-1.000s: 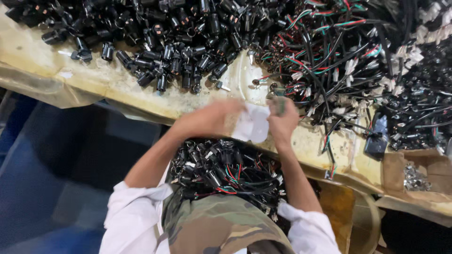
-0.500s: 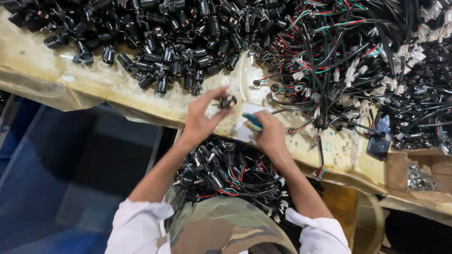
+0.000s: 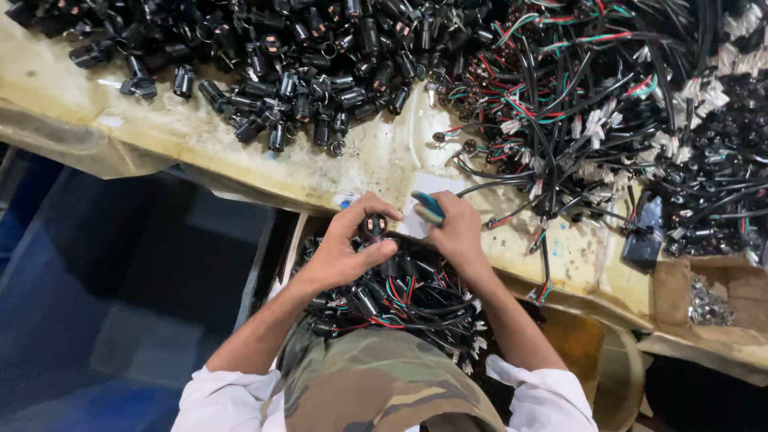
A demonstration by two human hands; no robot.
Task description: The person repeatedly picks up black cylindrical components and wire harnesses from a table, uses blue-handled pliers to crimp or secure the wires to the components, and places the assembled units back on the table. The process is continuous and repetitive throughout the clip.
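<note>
left hand lowered with black part, right hand drawn nearer

The tabletop is pale yellowish cream, mottled with small dark specks and stains. The cylindrical parts heaped across it are glossy black, some with silver ends. The wire harnesses are black, mixed with red, green and white strands and white connectors. The tool in the right hand has a teal-blue handle. The small part at the left hand is black. The bundle below the hands is black with red and green wires. The trousers show a green-brown camouflage pattern; the sleeves are white. The cardboard box is brown, holding silver metal pieces.
</note>
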